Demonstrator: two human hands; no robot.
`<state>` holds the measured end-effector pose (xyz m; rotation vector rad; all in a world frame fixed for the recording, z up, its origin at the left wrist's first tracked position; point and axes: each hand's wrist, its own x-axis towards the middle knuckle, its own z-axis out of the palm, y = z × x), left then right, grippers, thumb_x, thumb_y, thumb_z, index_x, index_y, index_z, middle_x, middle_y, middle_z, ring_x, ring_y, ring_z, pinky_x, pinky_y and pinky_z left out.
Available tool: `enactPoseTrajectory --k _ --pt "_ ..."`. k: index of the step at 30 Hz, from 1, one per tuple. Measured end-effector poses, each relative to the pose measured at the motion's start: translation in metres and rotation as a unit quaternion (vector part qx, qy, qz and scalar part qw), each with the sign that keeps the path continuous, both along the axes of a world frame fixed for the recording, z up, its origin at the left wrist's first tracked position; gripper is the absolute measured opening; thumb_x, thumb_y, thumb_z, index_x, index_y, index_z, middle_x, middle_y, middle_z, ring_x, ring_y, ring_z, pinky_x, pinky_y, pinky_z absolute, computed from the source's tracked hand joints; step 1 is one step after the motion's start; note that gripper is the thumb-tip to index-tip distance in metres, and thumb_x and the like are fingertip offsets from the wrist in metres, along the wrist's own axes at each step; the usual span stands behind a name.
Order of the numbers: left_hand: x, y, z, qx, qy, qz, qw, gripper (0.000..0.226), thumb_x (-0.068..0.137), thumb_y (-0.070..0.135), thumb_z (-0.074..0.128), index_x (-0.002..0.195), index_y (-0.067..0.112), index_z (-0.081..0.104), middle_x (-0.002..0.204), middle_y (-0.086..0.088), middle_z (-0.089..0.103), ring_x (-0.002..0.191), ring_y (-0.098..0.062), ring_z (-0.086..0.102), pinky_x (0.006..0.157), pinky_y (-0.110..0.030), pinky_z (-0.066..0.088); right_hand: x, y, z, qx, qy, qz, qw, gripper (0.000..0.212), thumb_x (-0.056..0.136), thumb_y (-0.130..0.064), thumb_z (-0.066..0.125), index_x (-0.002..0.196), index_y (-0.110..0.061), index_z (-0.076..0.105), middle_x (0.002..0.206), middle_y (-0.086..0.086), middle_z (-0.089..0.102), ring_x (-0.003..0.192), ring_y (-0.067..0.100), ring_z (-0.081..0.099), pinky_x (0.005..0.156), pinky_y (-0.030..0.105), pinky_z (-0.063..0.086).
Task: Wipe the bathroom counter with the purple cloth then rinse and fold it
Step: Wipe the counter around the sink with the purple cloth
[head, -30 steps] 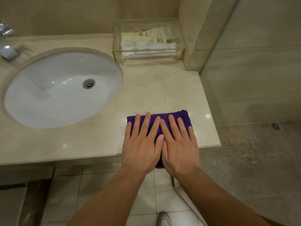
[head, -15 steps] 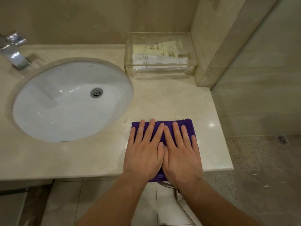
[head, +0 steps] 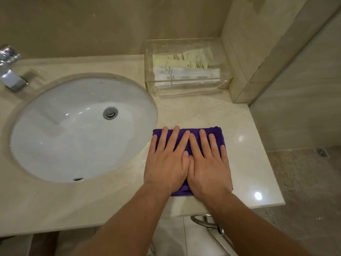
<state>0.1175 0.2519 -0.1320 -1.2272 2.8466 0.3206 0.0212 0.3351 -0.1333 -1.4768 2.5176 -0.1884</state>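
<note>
While both hands [head: 186,163] press flat, grip wide, the folded purple cloth [head: 217,134] runs front-to-back.

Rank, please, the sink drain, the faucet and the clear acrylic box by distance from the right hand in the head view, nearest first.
From the right hand, flat on the purple cloth:
1. Clear acrylic box, straight behind it against the back wall.
2. Sink drain, to its left in the basin.
3. Faucet, far left at the counter's back edge.
</note>
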Motion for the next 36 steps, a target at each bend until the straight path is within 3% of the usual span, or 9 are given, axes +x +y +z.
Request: enactPoseTrajectory --k 10,19,26,31,36 --pt "-0.011 -0.045 -0.002 -0.01 0.012 -0.011 1.0 0.059 0.097 0.043 0.01 0.155 0.035 0.0 0.166 0.004 0.0 0.152 -0.022 -0.007 0.123 -0.043 -0.004 -0.009 -0.042 0.001 0.005 0.001 -0.011 1.0 0.057 0.104 -0.042 0.011 0.156 -0.033 -0.011 0.165 -0.003 -0.013 0.152 0.017 -0.015 0.122 0.04 -0.01" --pt "-0.026 -0.086 -0.001 0.008 0.024 -0.026 0.999 0.058 0.102 0.04 0.019 0.156 0.034 -0.001 0.166 0.005 -0.003 0.151 -0.021 -0.013 0.123 -0.042 -0.005 -0.021 -0.08 -0.001 -0.002 -0.001 -0.034 0.999 0.057 0.105 -0.042 0.012 0.158 -0.034 -0.007 0.166 -0.005 -0.011 0.152 0.015 -0.014 0.123 0.038 -0.009" --pt "-0.037 -0.114 -0.005 -0.002 0.045 -0.024 0.999 0.058 0.099 0.04 0.02 0.156 0.034 0.009 0.165 0.003 0.008 0.152 -0.022 -0.004 0.123 -0.041 -0.001 -0.031 -0.107 -0.003 -0.001 0.001 -0.044 0.999 0.056 0.104 -0.043 0.011 0.157 -0.035 -0.007 0.166 -0.006 -0.011 0.152 0.015 -0.014 0.122 0.038 -0.01" --pt "-0.041 -0.122 -0.002 -0.002 0.064 -0.015 0.998 0.066 0.09 0.043 0.006 0.155 0.034 0.013 0.164 0.004 0.014 0.151 -0.023 0.002 0.122 -0.041 -0.001 -0.037 -0.12 -0.003 0.0 0.002 -0.039 0.999 0.056 0.104 -0.044 0.011 0.158 -0.035 -0.005 0.166 -0.006 -0.011 0.152 0.015 -0.014 0.123 0.04 -0.007" --pt "-0.046 -0.129 -0.006 -0.001 0.059 -0.001 0.998 0.057 0.099 0.038 0.017 0.156 0.035 0.009 0.165 0.004 0.006 0.151 -0.023 -0.003 0.123 -0.043 0.001 -0.042 -0.127 -0.002 -0.005 -0.001 -0.029 1.0 0.056 0.104 -0.044 0.012 0.158 -0.036 -0.004 0.166 -0.006 -0.01 0.152 0.015 -0.014 0.122 0.038 -0.009"
